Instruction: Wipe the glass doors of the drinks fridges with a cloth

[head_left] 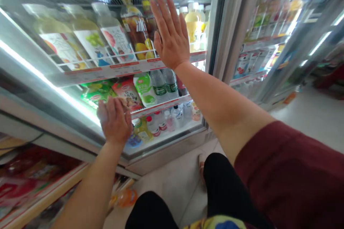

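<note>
My right hand (pixel 172 32) is raised with its fingers stretched out, holding nothing. It is in front of the upper shelf, near a dark tea bottle (pixel 135 25) with a yellow cap and a bottle of pale yellow drink (pixel 192 25). Lower down, my left hand (pixel 115 120) is empty too, its fingers extended and slightly blurred. Nearest to it are a green bag (pixel 96 91) and a red bag (pixel 127 94) on the middle shelf. Whether either hand touches anything is unclear. A green and white pouch (pixel 145 87) lies beside the red bag.
Fruit-labelled bottles (pixel 92 41) line the upper shelf of the lit drinks cooler. Small bottles (pixel 153 126) stand at its bottom. A metal door frame (pixel 231 25) borders it at right. An orange bottle (pixel 127 197) lies low on the left, near wooden-edged shelving (pixel 48 195).
</note>
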Motion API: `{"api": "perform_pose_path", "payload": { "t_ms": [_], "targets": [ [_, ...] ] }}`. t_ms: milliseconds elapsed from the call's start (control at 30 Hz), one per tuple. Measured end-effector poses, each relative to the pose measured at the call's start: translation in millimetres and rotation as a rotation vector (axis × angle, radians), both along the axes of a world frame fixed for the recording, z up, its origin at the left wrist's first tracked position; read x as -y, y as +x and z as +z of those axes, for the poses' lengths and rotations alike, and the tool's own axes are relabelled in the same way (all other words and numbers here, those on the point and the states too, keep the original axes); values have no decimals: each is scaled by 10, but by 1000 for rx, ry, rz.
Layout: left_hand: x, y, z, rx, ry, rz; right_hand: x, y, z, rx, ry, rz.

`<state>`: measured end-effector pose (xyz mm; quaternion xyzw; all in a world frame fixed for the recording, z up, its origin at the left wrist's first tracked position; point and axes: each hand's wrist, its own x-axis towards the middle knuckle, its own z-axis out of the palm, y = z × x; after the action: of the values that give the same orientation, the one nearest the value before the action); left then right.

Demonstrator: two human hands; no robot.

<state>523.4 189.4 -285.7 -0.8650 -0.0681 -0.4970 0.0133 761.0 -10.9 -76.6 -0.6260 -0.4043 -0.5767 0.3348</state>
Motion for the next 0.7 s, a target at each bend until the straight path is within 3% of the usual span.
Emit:
{"api": "perform_pose_path", "payload": {
  "t_ms": [133,200,300,400,500,567,700],
  "targets": [
    [-203,145,393,73,74,45,0,-5,1,35,-13,-66],
    [-217,204,391,99,84,60,6,-31,9,28,-38,-136],
    [-158,204,61,104,-27,49,15,-67,21,17,-76,-198],
    [-126,119,-341,57,-152,51,7,-63,17,29,-86,-165],
    [-210,40,-417,-21,-160,47,-9,-37,1,-3,-15,-48],
    [-306,16,-212,-30,-147,53,-9,-33,-8,-30,27,24],
    [-408,63,556,182,8,111,20,-70,-3,-46,40,63]
  ]
}}
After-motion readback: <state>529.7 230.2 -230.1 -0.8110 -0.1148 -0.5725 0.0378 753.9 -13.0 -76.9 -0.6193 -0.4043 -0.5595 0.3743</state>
